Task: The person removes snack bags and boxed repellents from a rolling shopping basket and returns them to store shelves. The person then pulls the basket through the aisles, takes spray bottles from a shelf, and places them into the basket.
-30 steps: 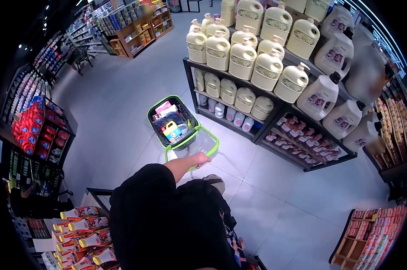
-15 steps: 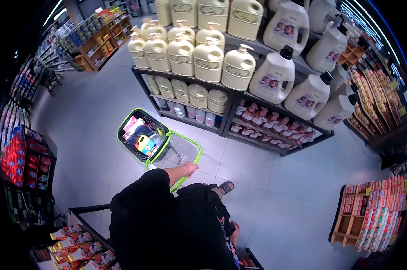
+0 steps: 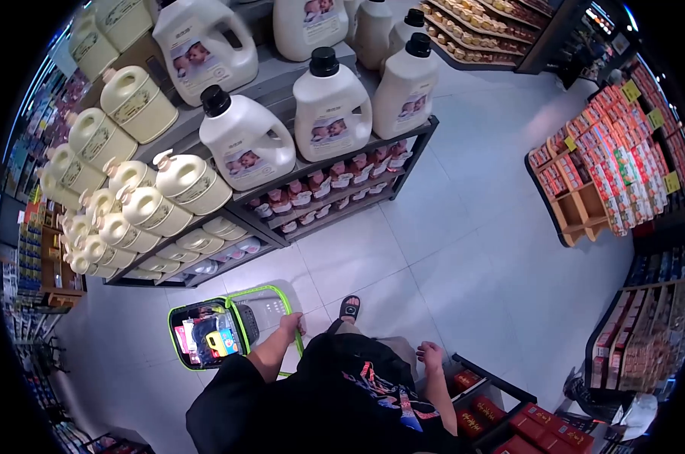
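My left hand (image 3: 291, 322) is closed round the green handle (image 3: 285, 300) of a rolling shopping basket. The dark basket (image 3: 242, 324) has a bright green rim and tilts beside me on the left. Inside it lie a package with a yellow jug shape (image 3: 221, 343), something dark (image 3: 204, 331) and pink and white packs (image 3: 184, 335). On my other side, my right hand (image 3: 430, 355) hangs free with loosely bent fingers and nothing visible in it. Red boxes (image 3: 488, 408) on a low dark rack are nearest to it.
Ahead on the left, a dark shelf unit (image 3: 282, 240) carries cream pump bottles (image 3: 193, 184) and white jugs with black caps (image 3: 248, 144). Pinkish bottles (image 3: 300, 194) fill its lower shelves. A wooden display (image 3: 579, 216) of red packs stands right, on the tiled floor (image 3: 463, 250).
My view has turned right, so the shelf unit and basket have shifted left in it. My right hand now shows more fully. My left hand keeps hold of the basket handle.
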Tool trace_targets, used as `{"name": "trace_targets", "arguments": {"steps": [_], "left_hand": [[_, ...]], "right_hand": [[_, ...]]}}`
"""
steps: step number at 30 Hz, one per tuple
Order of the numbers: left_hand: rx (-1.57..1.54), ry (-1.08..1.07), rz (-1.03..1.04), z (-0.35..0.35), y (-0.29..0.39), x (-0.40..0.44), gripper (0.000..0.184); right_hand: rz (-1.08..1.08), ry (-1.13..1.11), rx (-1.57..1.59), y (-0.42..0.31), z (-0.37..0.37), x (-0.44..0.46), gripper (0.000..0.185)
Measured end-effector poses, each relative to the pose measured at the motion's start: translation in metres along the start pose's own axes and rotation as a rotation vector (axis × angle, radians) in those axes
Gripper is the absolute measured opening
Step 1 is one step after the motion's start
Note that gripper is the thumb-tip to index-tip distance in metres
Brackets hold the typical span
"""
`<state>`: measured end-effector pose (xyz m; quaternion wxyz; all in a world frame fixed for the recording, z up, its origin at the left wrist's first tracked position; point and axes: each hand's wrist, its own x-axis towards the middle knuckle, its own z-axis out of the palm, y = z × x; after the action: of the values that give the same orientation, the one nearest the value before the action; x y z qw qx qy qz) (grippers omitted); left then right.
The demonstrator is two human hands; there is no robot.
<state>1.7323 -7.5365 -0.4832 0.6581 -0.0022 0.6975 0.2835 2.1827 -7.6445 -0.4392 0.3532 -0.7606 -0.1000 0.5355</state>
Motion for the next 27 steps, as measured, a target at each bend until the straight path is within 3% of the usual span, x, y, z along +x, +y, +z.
{"name": "trace_targets", "arguments": {"steps": [6,13,20,22,27], "left_hand": [[-0.019,0.045,0.030,0.043,0.006,0.009,0.024],[0.042,0.136,0.061,0.112,0.009,-0.006,0.026],[0.057,0.248,0.098,0.182,-0.003,-0.021,0.023],[0.122,0.314,0.007,0.212,-0.010,-0.034,0.025],[0.184,0.319,-0.015,0.290,-0.040,-0.043,0.020]], "right_hand": [[-0.052,-0.108,-0.128,-0.004,-0.011,0.036,0.023],[0.006,-0.079,0.082,-0.043,-0.068,0.099,0.028],[0.024,-0.083,0.111,-0.107,-0.160,0.175,0.031],[-0.034,-0.070,0.088,-0.122,-0.194,0.195,0.031],[0.038,-0.009,0.203,-0.109,-0.280,0.236,0.030]]}}
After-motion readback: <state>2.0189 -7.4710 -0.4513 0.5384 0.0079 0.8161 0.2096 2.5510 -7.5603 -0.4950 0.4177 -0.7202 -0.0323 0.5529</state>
